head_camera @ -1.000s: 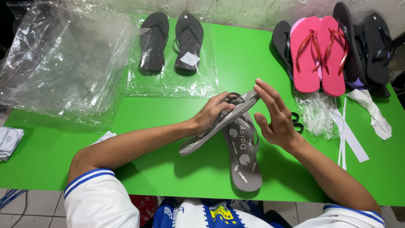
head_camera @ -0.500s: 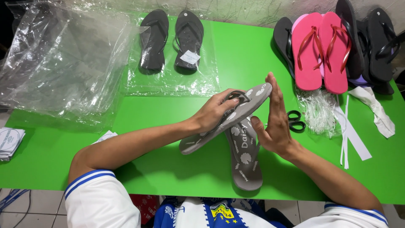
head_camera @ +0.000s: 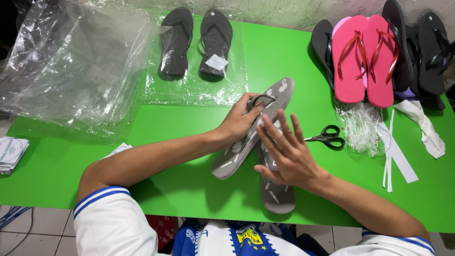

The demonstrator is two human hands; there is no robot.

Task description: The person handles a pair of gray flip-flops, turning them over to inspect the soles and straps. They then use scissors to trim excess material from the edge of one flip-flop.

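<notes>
Two grey flip-flops are the main thing going on here, but starting from the far left: a small stack of white printed cards [head_camera: 12, 152] sits at the edge of the green table [head_camera: 166, 123], and a big heap of clear plastic bags [head_camera: 71, 61] covers the back left corner. Just right of that, a pair of black flip-flops [head_camera: 196, 42] lies on a flat clear bag [head_camera: 189, 92], one of them with a white tag on it.

Middle of the table: the left hand [head_camera: 241, 121] is gripping the upper grey flip-flop [head_camera: 253, 128], fingers curled around its strap, holding it tilted up off the table. The right hand [head_camera: 284, 151] is open with fingers spread, flat against that same flip-flop from the near side. The second grey flip-flop [head_camera: 277, 192] lies flat on the table underneath, mostly under the right hand, heel toward the near edge.

Further right, black scissors [head_camera: 327, 137] lie just beside a crumpled bit of clear plastic [head_camera: 362, 128] and some white paper strips [head_camera: 398, 156]. At the back right there's a pair of pink flip-flops [head_camera: 365, 59] with red straps, packed in between more black flip-flops [head_camera: 422, 47].
</notes>
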